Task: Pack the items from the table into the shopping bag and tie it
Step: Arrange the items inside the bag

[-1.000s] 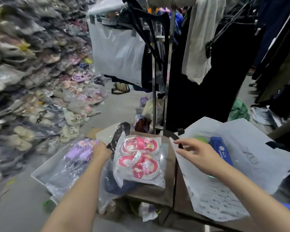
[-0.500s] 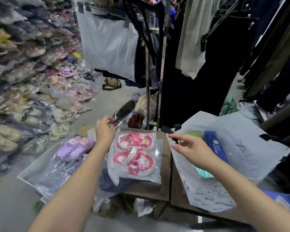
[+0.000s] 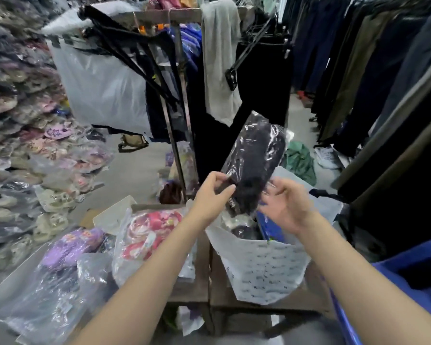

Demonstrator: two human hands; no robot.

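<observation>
My left hand (image 3: 214, 195) pinches the lower end of a black item sealed in a clear plastic pack (image 3: 256, 155) and holds it upright over the open white shopping bag (image 3: 264, 265). My right hand (image 3: 286, 205) is at the pack's lower right edge with its fingers curled; motion blur hides whether it grips the plastic. Inside the bag I see a blue item (image 3: 266, 227) and something dark. A pack of pink sandals (image 3: 149, 232) lies on the wooden table (image 3: 192, 290), left of the bag. A purple pack (image 3: 70, 247) lies further left.
A metal clothes rack pole (image 3: 177, 135) stands just behind the table, with dark garments hanging to the right. Bagged shoes are piled along the left wall. A blue bin edge (image 3: 408, 282) sits at my lower right.
My left hand has lifted the black pack from the table's far edge and carried it right, over the bag. My right hand has left the bag's rim and risen to the pack.
</observation>
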